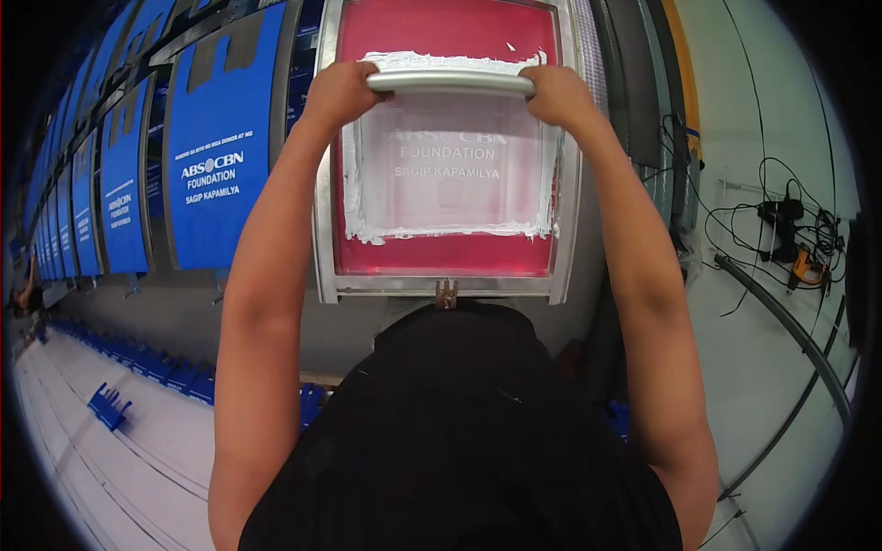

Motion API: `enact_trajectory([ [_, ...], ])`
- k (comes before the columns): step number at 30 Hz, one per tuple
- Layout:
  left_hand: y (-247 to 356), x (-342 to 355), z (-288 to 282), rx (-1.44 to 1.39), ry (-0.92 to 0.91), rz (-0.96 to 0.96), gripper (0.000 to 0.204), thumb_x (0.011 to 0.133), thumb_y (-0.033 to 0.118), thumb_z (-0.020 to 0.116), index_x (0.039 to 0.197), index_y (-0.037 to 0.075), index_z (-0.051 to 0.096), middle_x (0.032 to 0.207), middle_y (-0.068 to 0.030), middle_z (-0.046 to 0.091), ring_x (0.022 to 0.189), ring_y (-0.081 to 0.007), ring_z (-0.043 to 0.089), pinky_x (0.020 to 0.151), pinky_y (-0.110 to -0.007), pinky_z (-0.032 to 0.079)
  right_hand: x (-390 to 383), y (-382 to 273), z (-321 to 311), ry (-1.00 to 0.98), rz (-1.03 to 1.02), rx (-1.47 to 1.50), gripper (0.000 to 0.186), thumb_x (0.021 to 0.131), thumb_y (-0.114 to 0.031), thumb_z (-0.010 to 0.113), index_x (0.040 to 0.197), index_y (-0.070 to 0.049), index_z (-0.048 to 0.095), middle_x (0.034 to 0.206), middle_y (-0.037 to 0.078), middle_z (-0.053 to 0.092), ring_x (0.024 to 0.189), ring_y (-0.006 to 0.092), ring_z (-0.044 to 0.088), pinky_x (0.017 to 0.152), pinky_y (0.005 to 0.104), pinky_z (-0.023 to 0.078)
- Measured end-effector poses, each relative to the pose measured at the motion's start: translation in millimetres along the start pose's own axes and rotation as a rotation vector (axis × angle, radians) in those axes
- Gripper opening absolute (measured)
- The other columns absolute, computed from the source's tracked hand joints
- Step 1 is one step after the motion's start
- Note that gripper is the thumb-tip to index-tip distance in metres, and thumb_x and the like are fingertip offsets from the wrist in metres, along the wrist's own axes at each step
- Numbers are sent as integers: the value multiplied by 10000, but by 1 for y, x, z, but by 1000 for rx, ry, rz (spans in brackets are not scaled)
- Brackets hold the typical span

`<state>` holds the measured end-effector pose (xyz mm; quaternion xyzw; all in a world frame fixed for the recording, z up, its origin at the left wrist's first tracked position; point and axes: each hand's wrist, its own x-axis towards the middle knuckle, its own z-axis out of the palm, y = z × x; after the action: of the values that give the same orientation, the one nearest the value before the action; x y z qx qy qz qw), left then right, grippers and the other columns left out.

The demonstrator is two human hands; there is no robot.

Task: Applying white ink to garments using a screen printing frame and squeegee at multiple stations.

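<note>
Slvr. squeegee (450,84) horiz. across wht.-smeared screen (413,259)

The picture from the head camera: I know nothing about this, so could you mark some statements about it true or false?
1. The left hand and right hand both hold the pale bar. True.
2. The frame around the red screen is blue. False: the frame is silver.
3. White paste shows on the red screen. True.
4. The blue printed sheets are on the person's right. False: they are on the left.
5. An orange-and-black tool lies near tangled cables. True.
</note>
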<state>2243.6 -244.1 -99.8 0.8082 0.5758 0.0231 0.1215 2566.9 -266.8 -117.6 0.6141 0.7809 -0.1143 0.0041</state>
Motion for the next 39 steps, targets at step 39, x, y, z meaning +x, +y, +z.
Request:
enact_trajectory([
  [39, -9, 16, -16, -85, -34, -1, 389, 721, 367, 780, 995, 102, 704, 894, -141, 695, 881, -338, 657, 797, -417, 519, 31, 2, -33, -84, -31, 94, 395, 650, -105, 575, 1022, -96, 707, 959, 158, 695, 922, 327, 662, 833, 404, 521],
])
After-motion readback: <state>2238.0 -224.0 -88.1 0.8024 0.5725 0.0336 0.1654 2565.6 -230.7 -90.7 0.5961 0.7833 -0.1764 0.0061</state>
